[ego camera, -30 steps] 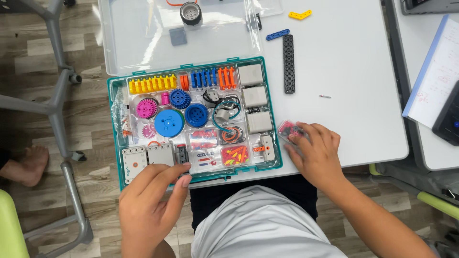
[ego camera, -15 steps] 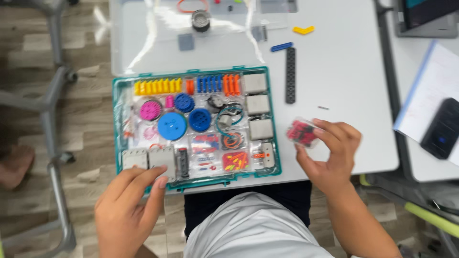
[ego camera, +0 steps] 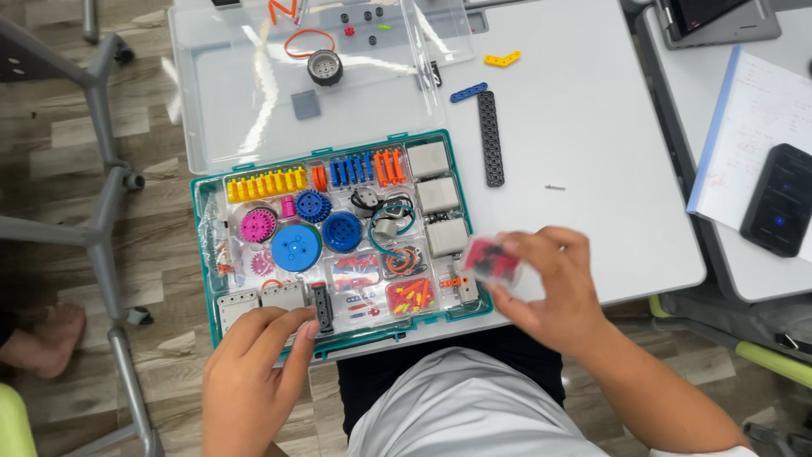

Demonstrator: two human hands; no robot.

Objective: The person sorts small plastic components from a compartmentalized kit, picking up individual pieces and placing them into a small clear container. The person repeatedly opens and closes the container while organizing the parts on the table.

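Left hand (ego camera: 254,372) loosely open, fingertips on the near edge of the teal plastic parts tray (ego camera: 203,254), right hand (ego camera: 550,288) pinching a small clear bag of red pieces (ego camera: 492,261) just right of it, long black perforated beam (ego camera: 490,138) beyond, on the white table (ego camera: 592,127).

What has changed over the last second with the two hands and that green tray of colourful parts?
The right hand has lifted a small clear packet of red pieces out of the right end of the green parts tray and now holds it just beside the tray over the white table. The left hand stays on the tray's near edge; the parts inside look undisturbed.
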